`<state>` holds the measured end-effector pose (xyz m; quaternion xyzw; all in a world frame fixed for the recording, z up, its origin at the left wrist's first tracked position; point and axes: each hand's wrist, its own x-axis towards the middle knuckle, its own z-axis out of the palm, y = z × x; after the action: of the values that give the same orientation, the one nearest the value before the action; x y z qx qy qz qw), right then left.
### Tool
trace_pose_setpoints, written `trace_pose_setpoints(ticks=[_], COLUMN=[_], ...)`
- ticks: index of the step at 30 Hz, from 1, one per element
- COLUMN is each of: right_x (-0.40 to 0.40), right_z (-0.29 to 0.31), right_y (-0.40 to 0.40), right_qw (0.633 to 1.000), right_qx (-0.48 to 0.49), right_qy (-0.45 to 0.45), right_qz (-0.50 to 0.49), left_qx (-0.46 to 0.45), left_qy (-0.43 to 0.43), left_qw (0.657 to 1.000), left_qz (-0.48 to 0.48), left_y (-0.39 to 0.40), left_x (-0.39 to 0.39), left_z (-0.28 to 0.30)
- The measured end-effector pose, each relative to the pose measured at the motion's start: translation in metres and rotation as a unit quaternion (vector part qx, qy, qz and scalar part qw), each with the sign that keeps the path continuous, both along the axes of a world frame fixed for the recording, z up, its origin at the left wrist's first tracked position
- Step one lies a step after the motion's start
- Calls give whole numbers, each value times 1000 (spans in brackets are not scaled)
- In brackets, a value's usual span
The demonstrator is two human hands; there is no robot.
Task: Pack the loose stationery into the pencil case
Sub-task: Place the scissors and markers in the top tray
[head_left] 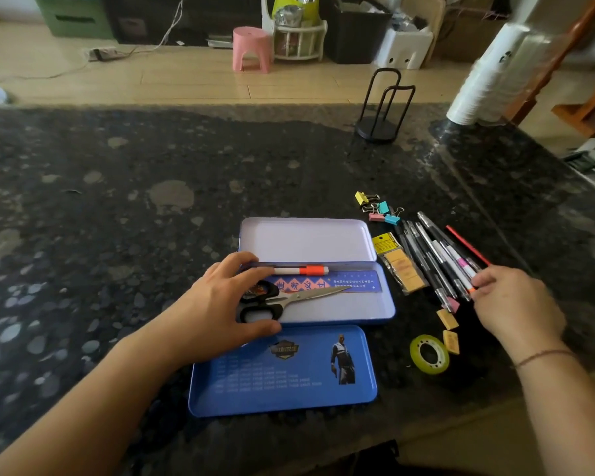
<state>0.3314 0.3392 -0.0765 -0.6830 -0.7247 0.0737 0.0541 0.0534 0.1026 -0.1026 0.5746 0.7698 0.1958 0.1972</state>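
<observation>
A blue tin pencil case lies open on the dark stone counter, lid folded back. Inside are a white marker with an orange cap, a blue ruler and black-handled scissors. My left hand rests on the case's left end, fingers over the scissor handles. My right hand pinches the near end of a pen in the row of pens to the right of the case. A blue tray lies in front of the case.
Binder clips, a packet of yellow erasers, loose erasers and a roll of tape lie right of the case. A black wire stand and a stack of white cups stand at the far right.
</observation>
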Motion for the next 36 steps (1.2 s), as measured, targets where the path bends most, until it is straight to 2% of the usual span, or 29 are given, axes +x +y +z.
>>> trace_pose_setpoints(ticks=[5, 9, 12, 15, 19, 23, 27, 32, 36], right_x=[-1, -1, -9, -31, -55, -70, -90, -115, -116], right_z=[3, 9, 12, 10, 2, -6, -10, -17, -20], right_y=[-2, -5, -14, -29, -45, -56, -67, -83, -78], right_qw=[1000, 996, 982, 962, 921, 904, 896, 892, 899], right_qx=[3, 46, 92, 86, 62, 75, 72, 30, 26], right_qy=[14, 71, 149, 190, 182, 133, 102, 144, 136], right_qz=[-3, 19, 73, 175, 340, 400, 426, 427, 416], left_qx=[-3, -12, -26, -15, -11, 4, 22, 27, 18], left_qy=[-1, 4, 17, 20, 17, 6, 15, 4, 23], left_qw=[1000, 1000, 999, 1000, 1000, 1000, 999, 999, 999], left_qz=[9, 11, 10, 11, 14, 31, 38, 38, 16], left_y=[1, 1, 2, 3, 2, 4, 4, 2, 0], left_x=[1, 3, 4, 5, 5, 5, 5, 5, 3], left_z=[1, 3, 3, 2, 2, 0, 1, 6, 3])
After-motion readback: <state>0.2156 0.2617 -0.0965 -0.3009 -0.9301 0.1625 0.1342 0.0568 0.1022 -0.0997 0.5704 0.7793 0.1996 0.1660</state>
